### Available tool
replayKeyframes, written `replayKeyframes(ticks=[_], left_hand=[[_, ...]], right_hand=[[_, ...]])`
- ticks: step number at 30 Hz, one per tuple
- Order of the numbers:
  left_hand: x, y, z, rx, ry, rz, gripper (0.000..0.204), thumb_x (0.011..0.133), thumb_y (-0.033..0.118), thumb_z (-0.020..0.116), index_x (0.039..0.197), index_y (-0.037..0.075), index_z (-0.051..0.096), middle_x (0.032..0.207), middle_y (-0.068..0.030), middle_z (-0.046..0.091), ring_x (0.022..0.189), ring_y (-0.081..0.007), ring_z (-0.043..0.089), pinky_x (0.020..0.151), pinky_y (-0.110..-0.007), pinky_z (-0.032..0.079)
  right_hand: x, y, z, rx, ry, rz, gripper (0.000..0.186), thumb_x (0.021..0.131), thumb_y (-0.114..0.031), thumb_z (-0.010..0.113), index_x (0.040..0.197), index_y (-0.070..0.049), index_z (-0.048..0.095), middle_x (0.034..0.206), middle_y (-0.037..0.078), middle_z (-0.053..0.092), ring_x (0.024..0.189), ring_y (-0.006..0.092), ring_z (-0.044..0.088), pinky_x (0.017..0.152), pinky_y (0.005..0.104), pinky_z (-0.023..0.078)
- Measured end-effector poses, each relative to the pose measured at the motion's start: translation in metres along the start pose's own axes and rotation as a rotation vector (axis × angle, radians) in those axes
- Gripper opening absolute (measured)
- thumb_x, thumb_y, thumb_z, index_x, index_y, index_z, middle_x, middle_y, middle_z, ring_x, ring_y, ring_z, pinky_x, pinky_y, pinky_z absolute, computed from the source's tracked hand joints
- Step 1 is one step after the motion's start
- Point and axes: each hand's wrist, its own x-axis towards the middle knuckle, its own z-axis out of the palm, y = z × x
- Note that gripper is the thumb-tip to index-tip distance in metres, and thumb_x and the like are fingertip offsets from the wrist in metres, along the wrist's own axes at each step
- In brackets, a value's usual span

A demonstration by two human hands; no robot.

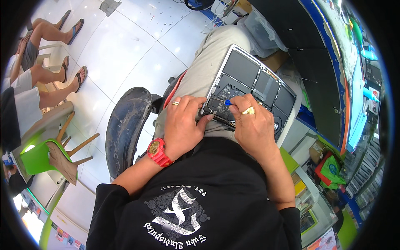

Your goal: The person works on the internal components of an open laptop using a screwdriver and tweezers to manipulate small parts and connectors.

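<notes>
An opened silver laptop (266, 89), its black battery cells and circuit board exposed, rests at a slant on my lap. My left hand (185, 118), with a ring and a red watch at the wrist, grips the laptop's near left corner, thumb at its lower edge. My right hand (252, 125), wearing gold rings, is closed around a small tool with a blue end (228, 102), held over the circuit board. The tool's tip is too small to make out clearly.
At left, seated people's legs in sandals (62, 75) and a green chair (43, 158) show. A worn black seat (127, 129) is beside my left leg. A counter (316, 79) runs along the right, with plastic bins (260, 31) behind the laptop and bags (329, 168) lower right.
</notes>
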Motion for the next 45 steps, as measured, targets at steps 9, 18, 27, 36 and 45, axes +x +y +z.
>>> replayKeyframes(ticks=[9, 18, 27, 36, 45], left_hand=[[0.000, 0.000, 0.000, -0.010, -0.008, -0.009, 0.044, 0.086, 0.010, 0.091, 0.126, 0.006, 0.073, 0.113, -0.0102, 0.073, 0.106, -0.0303, 0.071, 0.096, -0.046, 0.049], [-0.001, -0.005, 0.004, -0.032, 0.035, 0.031, 0.044, 0.085, 0.007, 0.091, 0.125, 0.008, 0.072, 0.110, -0.0081, 0.072, 0.104, -0.0308, 0.069, 0.095, -0.045, 0.047], [0.000, -0.001, 0.001, -0.027, -0.010, -0.018, 0.040, 0.087, 0.012, 0.090, 0.124, 0.009, 0.075, 0.106, -0.0081, 0.069, 0.100, -0.0309, 0.067, 0.094, -0.045, 0.046], [0.000, -0.003, -0.003, -0.051, -0.003, 0.005, 0.041, 0.088, 0.012, 0.089, 0.127, 0.008, 0.075, 0.108, -0.0108, 0.068, 0.102, -0.0347, 0.065, 0.093, -0.047, 0.047], [0.019, 0.045, -0.016, -0.487, -0.147, 0.136, 0.054, 0.096, 0.007, 0.080, 0.145, -0.002, 0.057, 0.133, -0.0201, 0.065, 0.132, -0.0374, 0.060, 0.115, -0.046, 0.045]], right_hand=[[0.002, 0.006, -0.002, -0.009, -0.074, -0.094, 0.023, 0.090, -0.011, 0.074, 0.111, -0.006, 0.069, 0.096, 0.010, 0.065, 0.076, 0.0299, 0.072, 0.065, 0.0427, 0.058], [0.034, -0.002, -0.022, -0.080, -0.250, -0.369, 0.016, 0.091, -0.014, 0.070, 0.103, -0.007, 0.062, 0.093, 0.007, 0.058, 0.078, 0.0260, 0.068, 0.068, 0.0406, 0.059], [0.056, 0.011, -0.018, 0.010, -0.336, -0.328, 0.022, 0.091, -0.014, 0.075, 0.107, -0.003, 0.064, 0.094, 0.011, 0.067, 0.078, 0.0327, 0.074, 0.064, 0.0458, 0.059], [0.053, 0.007, -0.013, 0.056, -0.208, -0.189, 0.020, 0.102, -0.020, 0.077, 0.103, -0.002, 0.067, 0.085, 0.015, 0.074, 0.068, 0.0371, 0.074, 0.060, 0.0468, 0.057], [0.042, -0.021, -0.051, 0.333, -0.367, 0.116, 0.025, 0.103, -0.024, 0.078, 0.118, -0.006, 0.069, 0.097, 0.017, 0.078, 0.084, 0.0446, 0.077, 0.073, 0.0515, 0.060]])
